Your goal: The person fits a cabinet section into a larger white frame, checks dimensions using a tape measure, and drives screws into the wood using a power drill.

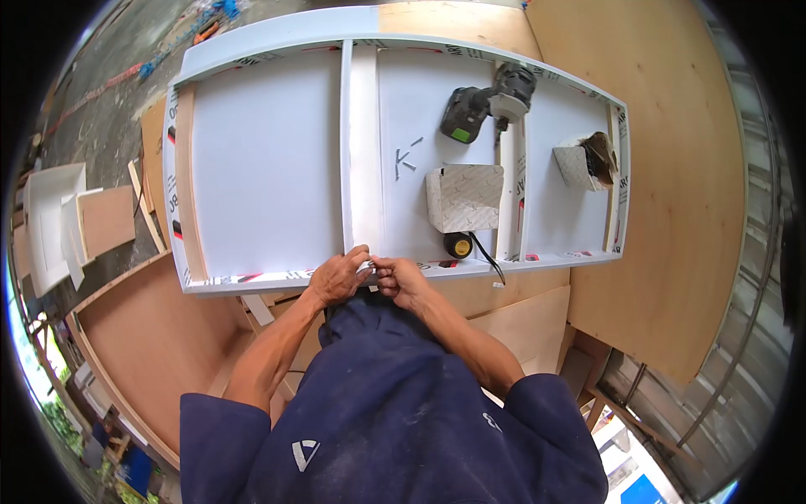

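My left hand and my right hand meet at the near edge of a white cabinet frame, at the end of its upright divider. Both hands have their fingers pinched together. A tiny pale or metallic piece seems to sit between the fingertips, too small to name. Inside the frame, several loose screws lie on the white panel. Nearby stand a patterned cardboard box, a black-and-yellow tape measure and a cordless drill resting across a divider.
An open small box sits in the right compartment. Large plywood sheets lie right of the frame. An open wooden carcass stands at lower left, with board offcuts on the floor beyond. Corrugated metal borders the right side.
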Available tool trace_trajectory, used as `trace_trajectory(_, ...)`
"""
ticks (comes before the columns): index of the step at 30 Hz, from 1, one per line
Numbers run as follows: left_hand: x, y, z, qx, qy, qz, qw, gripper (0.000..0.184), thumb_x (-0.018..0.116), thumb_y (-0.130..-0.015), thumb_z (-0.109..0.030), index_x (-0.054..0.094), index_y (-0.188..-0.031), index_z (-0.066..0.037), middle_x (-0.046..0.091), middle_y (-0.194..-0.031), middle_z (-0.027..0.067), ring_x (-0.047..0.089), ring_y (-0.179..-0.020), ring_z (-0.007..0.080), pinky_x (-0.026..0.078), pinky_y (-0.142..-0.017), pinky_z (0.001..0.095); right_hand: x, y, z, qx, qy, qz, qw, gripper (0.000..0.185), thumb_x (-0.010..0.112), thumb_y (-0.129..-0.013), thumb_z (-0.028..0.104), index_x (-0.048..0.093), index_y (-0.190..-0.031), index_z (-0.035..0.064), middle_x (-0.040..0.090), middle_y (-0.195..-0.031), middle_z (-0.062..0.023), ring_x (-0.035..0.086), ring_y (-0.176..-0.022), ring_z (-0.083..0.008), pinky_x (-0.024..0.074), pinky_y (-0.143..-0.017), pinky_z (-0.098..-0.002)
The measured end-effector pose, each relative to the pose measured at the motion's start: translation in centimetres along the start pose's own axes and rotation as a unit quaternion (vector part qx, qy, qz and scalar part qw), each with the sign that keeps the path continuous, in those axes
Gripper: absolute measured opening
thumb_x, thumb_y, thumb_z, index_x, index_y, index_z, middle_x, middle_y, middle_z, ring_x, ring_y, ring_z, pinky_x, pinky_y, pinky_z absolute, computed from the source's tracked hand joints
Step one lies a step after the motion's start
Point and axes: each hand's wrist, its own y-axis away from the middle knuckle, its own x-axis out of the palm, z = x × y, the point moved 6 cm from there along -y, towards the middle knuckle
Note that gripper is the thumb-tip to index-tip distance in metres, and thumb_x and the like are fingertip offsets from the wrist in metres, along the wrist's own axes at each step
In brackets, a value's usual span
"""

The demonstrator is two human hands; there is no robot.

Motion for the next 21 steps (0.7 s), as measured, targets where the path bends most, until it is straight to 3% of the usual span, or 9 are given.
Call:
trace_trajectory(5,-0.2,0.2,0.0,0.038,0.018,-0.049,0.998,0.033,0.059,-0.092,-0.011,0.038,-0.117,-0.007,0.057,-0.112,0.0150,0.060,-0.067,0.0382,0.048,-0.059,0.0463,1.1,0.3,0.2,0.001,0.025,-0.016,1.000,0.024,0.065,-0.093,0.020,0.053,-0.073,0.0129,0.044,-0.061,0.0073,0.027,-0.043,-0.0030,0.0180,-0.040,-0.0228)
trace_trajectory(10,-0.3,0.2,-0.2,0.056,0.002,-0.048,0.997,0.032,0.060,-0.091,-0.011,0.039,-0.115,-0.007,0.056,-0.109,0.0134,0.058,-0.066,0.0359,0.048,-0.061,0.0456,0.8,0.6,0.6,-0.022,0.089,-0.031,0.995,0.026,0.065,-0.092,0.020,0.052,-0.070,0.0134,0.043,-0.059,0.0066,0.029,-0.043,-0.0040,0.0183,-0.040,-0.0235)
trace_trajectory(13,-0.5,0.2,-0.4,0.037,0.005,-0.042,0.998,0.024,0.059,-0.092,-0.011,0.044,-0.110,-0.007,0.056,-0.109,0.0116,0.058,-0.065,0.0349,0.047,-0.062,0.0454,0.5,0.6,0.5,-0.014,0.102,-0.012,0.995,0.024,0.066,-0.092,0.021,0.056,-0.073,0.0102,0.046,-0.059,0.0052,0.033,-0.043,-0.0052,0.0202,-0.040,-0.0235)
trace_trajectory(15,-0.8,0.1,-0.5,0.022,-0.008,-0.045,0.999,0.018,0.059,-0.091,-0.012,0.047,-0.104,-0.006,0.056,-0.108,0.0103,0.058,-0.065,0.0345,0.048,-0.063,0.0445,0.9,2.0,2.0,-0.068,0.192,-0.032,0.979,0.024,0.064,-0.092,0.020,0.062,-0.075,0.0026,0.051,-0.059,0.0010,0.039,-0.044,-0.0072,0.0276,-0.040,-0.0254)
trace_trajectory(16,-1.0,0.0,-0.5,0.020,-0.009,-0.050,0.999,0.018,0.059,-0.091,-0.012,0.047,-0.104,-0.006,0.056,-0.108,0.0103,0.058,-0.065,0.0345,0.048,-0.063,0.0445,0.9,3.9,4.9,-0.241,0.310,-0.099,0.914,0.022,0.063,-0.092,0.018,0.064,-0.079,0.0010,0.052,-0.060,0.0003,0.042,-0.048,-0.0067,0.0309,-0.043,-0.0251)
trace_trajectory(17,-0.9,-0.1,-0.5,0.004,-0.014,-0.031,0.999,0.018,0.060,-0.091,-0.012,0.047,-0.103,-0.005,0.056,-0.109,0.0094,0.059,-0.066,0.0338,0.049,-0.063,0.0440,1.0,6.8,7.6,-0.402,0.414,-0.159,0.801,0.021,0.061,-0.093,0.017,0.067,-0.082,-0.0005,0.054,-0.061,-0.0005,0.045,-0.051,-0.0063,0.0343,-0.045,-0.0248)
trace_trajectory(18,-0.6,0.0,-0.4,-0.015,-0.017,-0.014,1.000,0.018,0.060,-0.091,-0.013,0.048,-0.101,-0.005,0.057,-0.110,0.0085,0.059,-0.066,0.0332,0.050,-0.063,0.0435,-0.3,8.8,9.9,-0.478,0.311,-0.177,0.802,0.017,0.060,-0.093,0.012,0.068,-0.085,0.0001,0.054,-0.061,0.0006,0.046,-0.056,-0.0046,0.0358,-0.049,-0.0240)
trace_trajectory(19,-0.3,0.2,-0.2,-0.023,-0.013,-0.021,0.999,0.018,0.060,-0.091,-0.013,0.048,-0.101,-0.005,0.057,-0.110,0.0085,0.059,-0.066,0.0332,0.050,-0.063,0.0435,-2.0,10.8,13.3,-0.549,0.332,-0.251,0.724,0.015,0.060,-0.093,0.009,0.068,-0.085,-0.0005,0.052,-0.061,0.0027,0.044,-0.057,-0.0032,0.0342,-0.049,-0.0233)
trace_trajectory(21,-0.2,0.4,-0.1,0.016,-0.036,-0.071,0.997,0.018,0.061,-0.090,-0.014,0.049,-0.098,-0.004,0.057,-0.111,0.0071,0.060,-0.064,0.0320,0.051,-0.062,0.0419,-4.4,12.9,20.8,-0.594,0.219,-0.280,0.721,0.011,0.063,-0.092,0.010,0.067,-0.090,-0.0005,0.056,-0.066,0.0034,0.045,-0.057,-0.0037,0.0354,-0.050,-0.0217)
